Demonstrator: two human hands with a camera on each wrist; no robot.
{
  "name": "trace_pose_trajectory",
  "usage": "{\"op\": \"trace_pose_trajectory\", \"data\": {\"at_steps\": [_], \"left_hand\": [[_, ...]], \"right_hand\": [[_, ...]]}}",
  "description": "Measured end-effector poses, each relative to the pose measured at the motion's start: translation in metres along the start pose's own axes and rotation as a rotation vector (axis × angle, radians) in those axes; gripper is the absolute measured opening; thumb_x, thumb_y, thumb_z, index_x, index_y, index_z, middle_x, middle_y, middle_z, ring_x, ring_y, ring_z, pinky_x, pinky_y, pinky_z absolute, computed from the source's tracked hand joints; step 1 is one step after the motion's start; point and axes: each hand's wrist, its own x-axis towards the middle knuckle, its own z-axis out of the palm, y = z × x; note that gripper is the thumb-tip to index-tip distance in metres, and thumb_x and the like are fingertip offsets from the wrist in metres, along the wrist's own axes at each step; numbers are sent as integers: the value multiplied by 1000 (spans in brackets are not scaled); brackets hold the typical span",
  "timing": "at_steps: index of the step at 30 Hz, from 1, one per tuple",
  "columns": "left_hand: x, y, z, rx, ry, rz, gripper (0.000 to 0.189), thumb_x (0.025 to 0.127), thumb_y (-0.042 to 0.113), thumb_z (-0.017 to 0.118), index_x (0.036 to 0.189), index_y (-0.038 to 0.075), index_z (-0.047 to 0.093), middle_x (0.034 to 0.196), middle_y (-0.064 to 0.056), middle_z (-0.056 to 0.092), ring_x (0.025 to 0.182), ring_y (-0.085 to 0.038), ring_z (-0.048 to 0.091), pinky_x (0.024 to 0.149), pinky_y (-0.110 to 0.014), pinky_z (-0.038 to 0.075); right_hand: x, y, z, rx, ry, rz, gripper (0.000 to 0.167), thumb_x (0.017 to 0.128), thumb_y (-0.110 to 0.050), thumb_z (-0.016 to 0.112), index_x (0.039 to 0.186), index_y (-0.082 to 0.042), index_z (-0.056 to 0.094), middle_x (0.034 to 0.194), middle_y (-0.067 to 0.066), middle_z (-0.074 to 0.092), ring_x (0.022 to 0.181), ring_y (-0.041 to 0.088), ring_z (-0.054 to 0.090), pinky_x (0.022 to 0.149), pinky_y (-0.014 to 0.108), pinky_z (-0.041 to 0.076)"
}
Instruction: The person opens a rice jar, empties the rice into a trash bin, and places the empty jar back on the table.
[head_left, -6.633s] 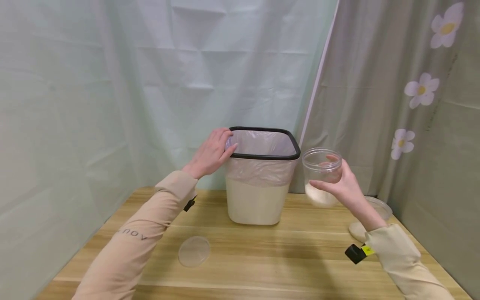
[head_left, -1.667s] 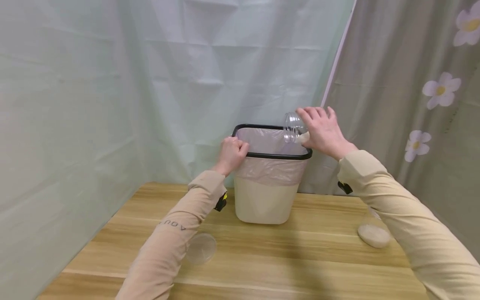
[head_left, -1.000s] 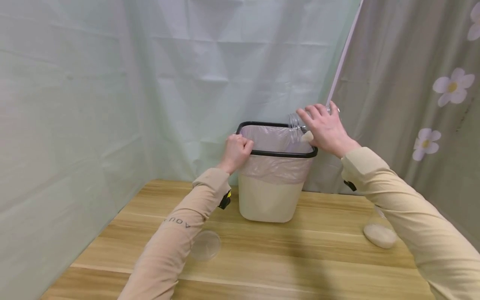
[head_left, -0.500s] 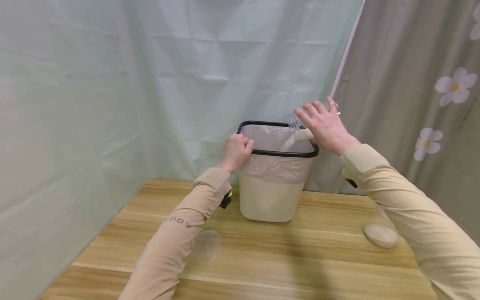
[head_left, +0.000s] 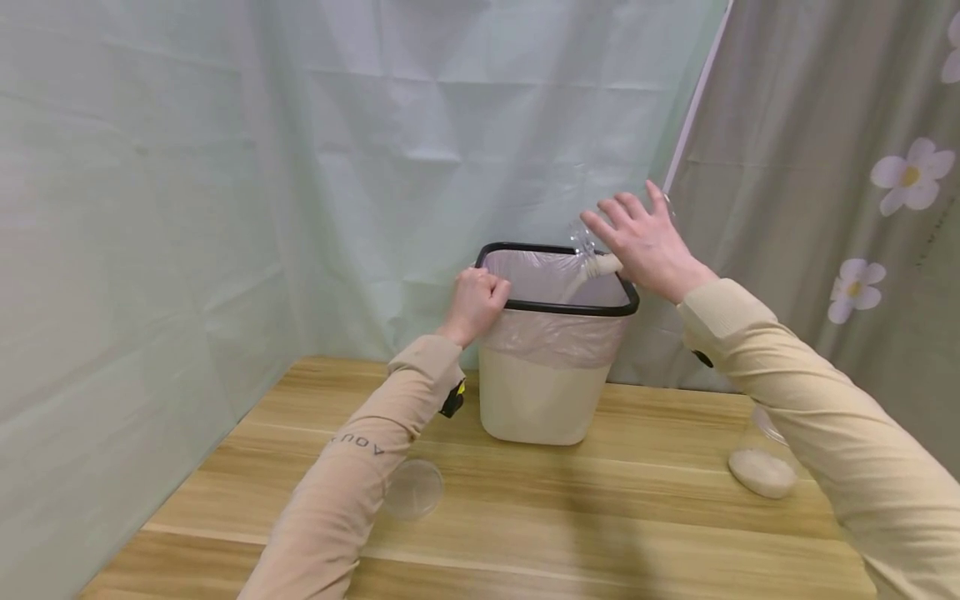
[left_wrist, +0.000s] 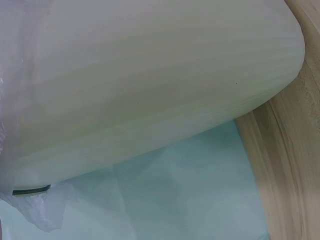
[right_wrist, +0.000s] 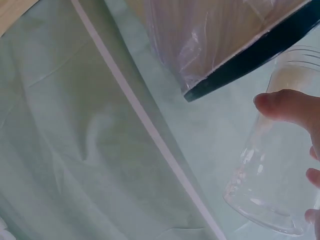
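Observation:
A cream trash bin (head_left: 540,400) with a black rim and a clear liner stands on the table. My left hand (head_left: 476,302) grips the left side of its rim. My right hand (head_left: 641,246) holds a clear plastic jar (right_wrist: 265,172), tipped mouth-down over the bin's right side. In the head view the hand hides most of the jar. White grainy stuff (head_left: 604,265) has gathered at the jar's mouth and runs in a thin stream into the liner. The right wrist view shows the thumb pressed along the jar and several fingertips on its other side.
A second clear jar with pale contents (head_left: 762,472) stands at the table's right, partly behind my right sleeve. A round translucent lid (head_left: 414,490) lies beside my left forearm on the wooden table (head_left: 510,533). Curtains (head_left: 465,125) hang close behind the bin.
My right hand has carried the jar from beside the bin to above it and tilted it further. The white contents have begun to pour. My left hand has closed on the rim.

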Motion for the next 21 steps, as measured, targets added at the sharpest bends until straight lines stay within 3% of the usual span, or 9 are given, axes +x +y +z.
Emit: {"op": "trace_pose_trajectory", "data": {"at_steps": [10, 18, 21], "left_hand": [[-1, -1, -3, -6, 11, 1, 42, 78, 3, 43, 38, 11, 32, 42, 5, 23, 44, -15, 24, 56, -36, 34], [-2, -3, -3, 10, 13, 0, 42, 78, 3, 44, 38, 11, 33, 42, 5, 24, 44, -17, 26, 56, -36, 34], [-2, -2, -2, 15, 10, -3, 42, 77, 1, 46, 38, 10, 33, 42, 4, 24, 44, -17, 28, 57, -35, 35]], "right_hand": [[9, -2, -3, -25, -1, -47, 85, 51, -1, 84, 124, -7, 40, 117, 20, 42, 114, 42, 33, 95, 60, 8], [13, -3, -3, -83, -21, -110, 70, 64, 17, 65, 126, -10, 43, 121, 20, 41, 118, 40, 31, 98, 56, 4], [14, -4, -5, -150, -47, -154, 74, 63, 19, 66, 127, -11, 44, 123, 20, 40, 120, 39, 29, 99, 54, 2]]}}
